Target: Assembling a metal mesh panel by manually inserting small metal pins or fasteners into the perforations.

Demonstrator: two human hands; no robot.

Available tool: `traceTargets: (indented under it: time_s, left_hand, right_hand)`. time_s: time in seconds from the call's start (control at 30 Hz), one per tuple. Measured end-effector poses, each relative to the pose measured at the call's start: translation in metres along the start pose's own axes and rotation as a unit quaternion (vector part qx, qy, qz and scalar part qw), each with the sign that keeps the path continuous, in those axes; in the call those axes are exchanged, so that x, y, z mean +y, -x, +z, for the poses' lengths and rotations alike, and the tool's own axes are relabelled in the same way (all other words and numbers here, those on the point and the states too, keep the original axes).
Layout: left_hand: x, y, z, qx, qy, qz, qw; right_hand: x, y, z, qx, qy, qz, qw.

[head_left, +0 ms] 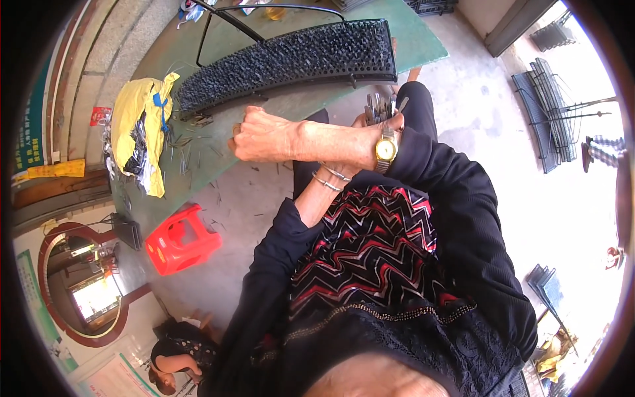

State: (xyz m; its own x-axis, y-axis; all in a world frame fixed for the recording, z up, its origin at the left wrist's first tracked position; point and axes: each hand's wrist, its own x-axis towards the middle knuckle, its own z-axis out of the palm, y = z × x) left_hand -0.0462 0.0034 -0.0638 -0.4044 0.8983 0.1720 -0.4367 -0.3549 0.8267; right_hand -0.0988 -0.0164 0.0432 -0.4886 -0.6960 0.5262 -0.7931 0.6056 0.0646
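My right forearm, with a gold watch (385,149), crosses over my left one. My right hand (256,135) is closed in a fist at the left, near the lower edge of a long curved black panel (291,59). Whatever those fingers hold, if anything, is hidden. Dense dark tufts cover the panel, and a row of holes runs along its lower edge. Beyond the crossing, my left hand (395,123), partly hidden, is closed around a bundle of thin dark strips (378,109) pointing up. Bangles (329,180) circle my left wrist.
The panel's black metal frame (228,20) stands over the green table (420,40). A yellow bag (129,109) and scattered thin strips (192,149) lie on the left. A red stool (178,241) stands below. Wire racks (546,112) are at right; another person (182,357) is lower left.
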Motion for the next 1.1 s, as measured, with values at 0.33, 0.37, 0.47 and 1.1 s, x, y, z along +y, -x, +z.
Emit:
traceTargets:
  time_s: [0.33,0.37,0.47,1.1]
  left_hand:
    - [0.006,0.002,0.007,-0.011,0.281,-0.042,0.959]
    - [0.004,0.004,0.007,0.013,0.278,-0.050,0.959]
    - [-0.004,0.008,-0.003,0.046,0.346,-0.091,0.933]
    - [-0.014,0.017,-0.011,0.090,-0.348,-0.164,0.919]
  right_hand:
    - [-0.003,-0.001,-0.001,-0.013,-0.037,0.008,0.999]
    - [-0.003,-0.001,-0.001,-0.009,-0.036,0.009,0.999]
    - [-0.006,-0.001,0.001,-0.007,-0.034,0.010,0.999]
    - [-0.012,0.001,0.005,-0.039,-0.060,0.014,0.997]
